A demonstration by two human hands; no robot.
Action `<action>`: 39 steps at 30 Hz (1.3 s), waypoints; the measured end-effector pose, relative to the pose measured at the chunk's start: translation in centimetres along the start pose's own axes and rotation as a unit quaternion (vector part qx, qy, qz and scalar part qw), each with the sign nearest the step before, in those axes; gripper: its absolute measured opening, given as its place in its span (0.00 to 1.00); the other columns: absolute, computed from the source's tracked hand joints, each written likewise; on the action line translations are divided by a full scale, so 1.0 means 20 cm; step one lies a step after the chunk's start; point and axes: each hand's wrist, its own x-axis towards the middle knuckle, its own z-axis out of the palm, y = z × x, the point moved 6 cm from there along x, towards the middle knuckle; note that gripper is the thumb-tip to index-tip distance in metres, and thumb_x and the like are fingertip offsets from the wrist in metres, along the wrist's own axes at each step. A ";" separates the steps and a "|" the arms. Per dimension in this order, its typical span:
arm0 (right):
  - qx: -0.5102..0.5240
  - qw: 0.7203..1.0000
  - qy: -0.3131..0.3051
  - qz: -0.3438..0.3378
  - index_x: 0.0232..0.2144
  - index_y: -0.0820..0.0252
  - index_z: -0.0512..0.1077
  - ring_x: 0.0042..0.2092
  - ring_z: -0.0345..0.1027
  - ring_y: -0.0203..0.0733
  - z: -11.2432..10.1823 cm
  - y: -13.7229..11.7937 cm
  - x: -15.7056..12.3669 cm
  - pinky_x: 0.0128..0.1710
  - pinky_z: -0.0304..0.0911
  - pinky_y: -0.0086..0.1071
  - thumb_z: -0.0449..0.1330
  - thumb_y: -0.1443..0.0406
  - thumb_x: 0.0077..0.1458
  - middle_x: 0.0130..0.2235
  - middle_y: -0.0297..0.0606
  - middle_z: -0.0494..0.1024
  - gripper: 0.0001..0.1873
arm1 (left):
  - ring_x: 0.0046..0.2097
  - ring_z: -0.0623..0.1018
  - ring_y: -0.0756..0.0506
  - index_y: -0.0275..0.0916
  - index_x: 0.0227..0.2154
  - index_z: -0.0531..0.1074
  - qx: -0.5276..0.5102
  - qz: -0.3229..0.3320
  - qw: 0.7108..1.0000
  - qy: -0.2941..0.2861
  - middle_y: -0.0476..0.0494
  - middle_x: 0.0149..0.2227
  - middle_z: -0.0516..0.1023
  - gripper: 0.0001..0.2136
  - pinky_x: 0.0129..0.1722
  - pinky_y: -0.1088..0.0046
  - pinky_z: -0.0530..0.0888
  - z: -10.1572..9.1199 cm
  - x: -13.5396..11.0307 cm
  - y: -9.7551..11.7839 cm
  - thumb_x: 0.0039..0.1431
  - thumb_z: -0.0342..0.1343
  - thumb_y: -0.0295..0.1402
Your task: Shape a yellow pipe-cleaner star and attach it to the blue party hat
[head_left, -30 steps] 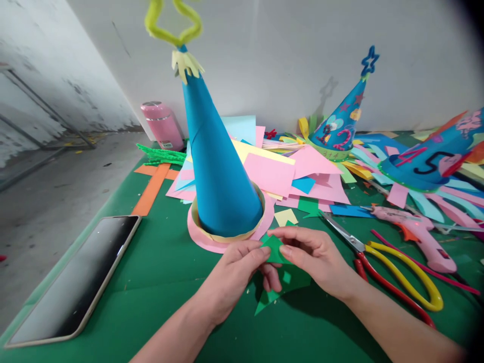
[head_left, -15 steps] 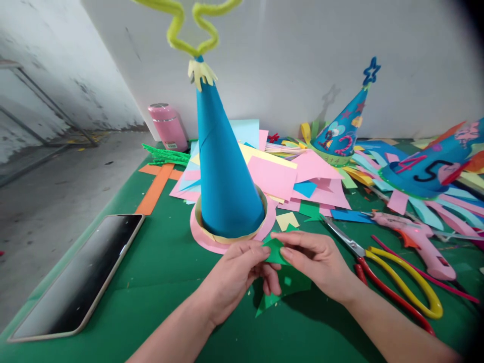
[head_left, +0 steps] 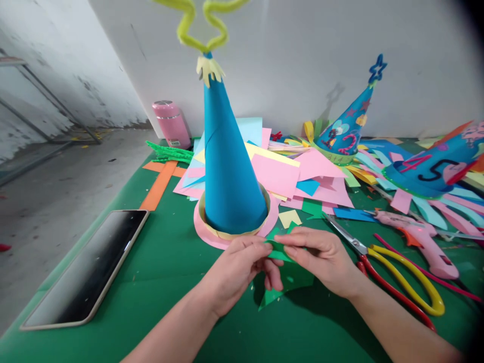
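Between both hands is a small piece of green paper [head_left: 281, 250], pinched by fingers and thumbs. My left hand [head_left: 242, 267] has it at the left edge, thumb on top and lower fingers curled beneath. My right hand [head_left: 321, 254] grips its right side between thumb and fingers. Below them lies a larger green paper scrap [head_left: 293, 283] on the green tabletop. Just beyond the hands stands a tall blue paper cone hat [head_left: 232, 176] with a pink brim [head_left: 206, 234], a fringed cream collar [head_left: 209, 69] and a yellow pipe cleaner [head_left: 204, 43] at its tip.
Scissors [head_left: 365, 249] and a pink glue gun [head_left: 419, 229] lie at the right. A phone [head_left: 94, 267] rests at the left. Behind are paper sheets [head_left: 276, 174], green pipe cleaners [head_left: 168, 153], a pink bottle [head_left: 172, 126] and two decorated cone hats, one upright [head_left: 342, 131], one tilted [head_left: 427, 171].
The green paper between my fingers now tilts flatter and shows less of its face. Both hands keep their pinch, and the whole view has shifted slightly.
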 end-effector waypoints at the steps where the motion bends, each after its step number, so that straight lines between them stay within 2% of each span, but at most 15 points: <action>1: -0.006 1.000 -0.005 -0.008 0.40 0.53 0.74 0.27 0.63 0.33 0.00 -0.01 0.00 0.24 0.58 0.26 0.55 0.70 0.53 0.26 0.34 0.71 0.14 | 0.18 0.71 0.49 0.32 0.20 0.70 -0.002 0.001 1.000 0.003 0.43 0.13 0.73 0.12 0.22 0.75 0.65 0.00 0.00 0.00 0.52 0.47 0.30; 6: -0.034 0.997 -0.019 -0.064 0.42 0.54 0.73 0.28 0.65 0.35 0.01 -0.05 0.01 0.27 0.61 0.29 0.53 0.72 0.53 0.28 0.36 0.73 0.16 | 0.19 0.72 0.49 0.33 0.19 0.69 -0.014 0.006 1.000 0.008 0.44 0.14 0.73 0.11 0.21 0.75 0.65 0.01 0.00 0.01 0.53 0.46 0.28; 10: -0.065 0.993 -0.033 -0.091 0.44 0.53 0.71 0.32 0.67 0.36 0.01 -0.08 0.01 0.30 0.63 0.30 0.52 0.74 0.52 0.30 0.37 0.74 0.19 | 0.21 0.73 0.49 0.33 0.24 0.70 -0.004 0.017 1.000 -0.020 0.44 0.16 0.74 0.10 0.22 0.75 0.65 0.01 0.00 0.02 0.55 0.46 0.29; 15: -0.075 0.994 -0.030 -0.072 0.45 0.53 0.70 0.35 0.67 0.37 0.02 -0.08 0.00 0.35 0.64 0.32 0.54 0.74 0.51 0.35 0.39 0.74 0.20 | 0.23 0.73 0.48 0.32 0.27 0.69 0.013 0.027 0.999 -0.034 0.42 0.19 0.76 0.10 0.25 0.74 0.66 0.01 0.00 0.02 0.56 0.47 0.32; 21: -0.079 0.992 -0.021 -0.092 0.45 0.51 0.70 0.33 0.67 0.36 0.02 -0.06 0.00 0.30 0.65 0.30 0.53 0.74 0.52 0.33 0.38 0.72 0.20 | 0.23 0.72 0.48 0.31 0.25 0.70 -0.009 0.014 1.000 -0.022 0.40 0.18 0.75 0.11 0.24 0.73 0.66 0.01 0.00 0.01 0.56 0.46 0.31; 33: -0.080 0.990 -0.040 -0.107 0.45 0.51 0.70 0.34 0.68 0.37 0.02 -0.08 0.01 0.32 0.65 0.31 0.53 0.73 0.52 0.33 0.38 0.74 0.20 | 0.24 0.73 0.46 0.29 0.25 0.71 -0.027 0.012 0.999 -0.025 0.39 0.18 0.76 0.10 0.26 0.72 0.67 0.01 0.00 0.02 0.53 0.46 0.28; 39: -0.041 0.997 -0.016 -0.059 0.41 0.54 0.72 0.34 0.67 0.37 0.01 -0.04 0.02 0.32 0.64 0.30 0.53 0.72 0.52 0.33 0.38 0.73 0.16 | 0.24 0.72 0.48 0.31 0.26 0.71 0.026 0.029 0.999 -0.026 0.40 0.19 0.77 0.09 0.27 0.72 0.67 0.01 0.00 0.03 0.53 0.48 0.29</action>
